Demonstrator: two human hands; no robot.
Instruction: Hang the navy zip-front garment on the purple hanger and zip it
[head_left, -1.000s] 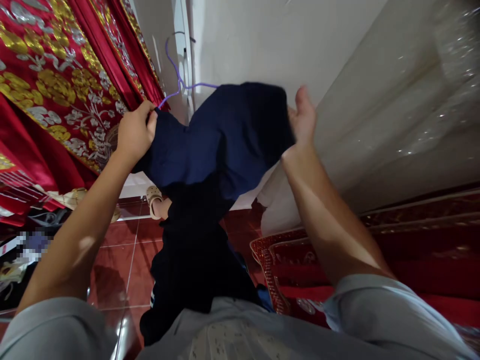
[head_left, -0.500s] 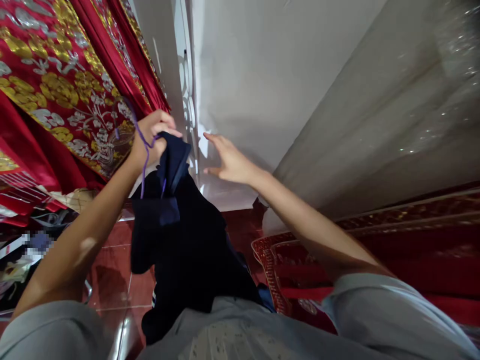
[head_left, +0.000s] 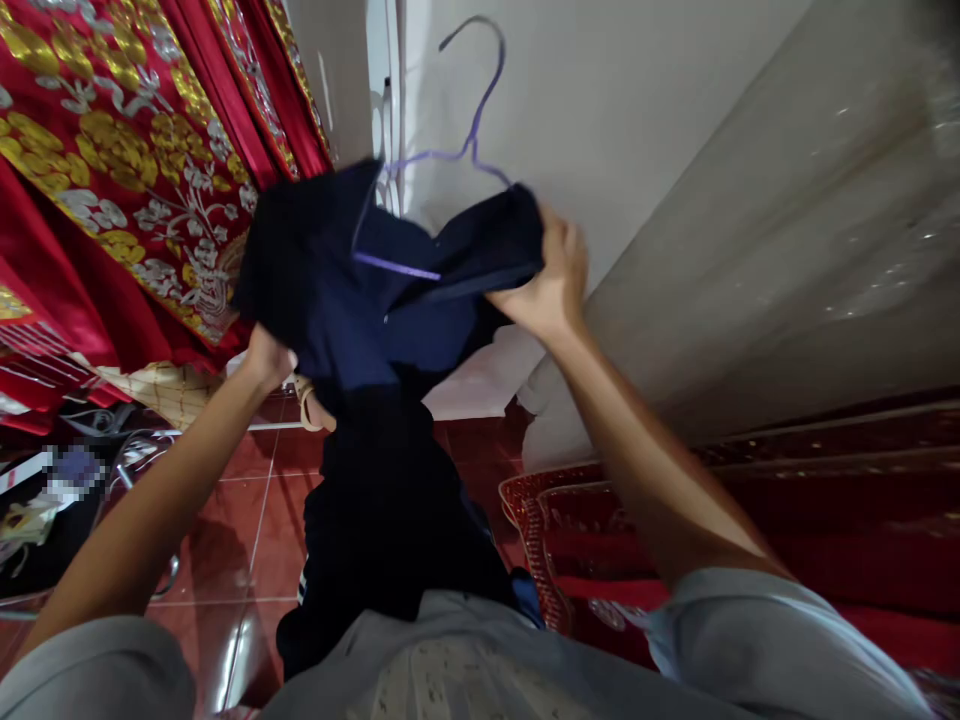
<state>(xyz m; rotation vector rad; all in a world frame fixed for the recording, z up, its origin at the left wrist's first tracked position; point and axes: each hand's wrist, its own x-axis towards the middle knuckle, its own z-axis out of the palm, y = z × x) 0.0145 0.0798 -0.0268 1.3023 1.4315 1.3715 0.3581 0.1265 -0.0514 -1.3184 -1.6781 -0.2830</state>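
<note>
The navy garment [head_left: 390, 300] is held up before the white wall [head_left: 637, 90]. Its top edge runs side to side and the rest hangs down toward the red tiled floor [head_left: 247, 520]. A purple wire hanger [head_left: 397, 268] sits in it, hook pointing up, bar roughly level. The right hand [head_left: 551, 280] is closed on the garment's right corner. The left hand [head_left: 266, 355] is under the left side; cloth hides its fingers, so I cannot tell its grip.

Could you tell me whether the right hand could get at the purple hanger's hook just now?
Probably yes: the right hand grips the navy garment close below the purple hanger, and nothing stands between it and the hook.
</note>
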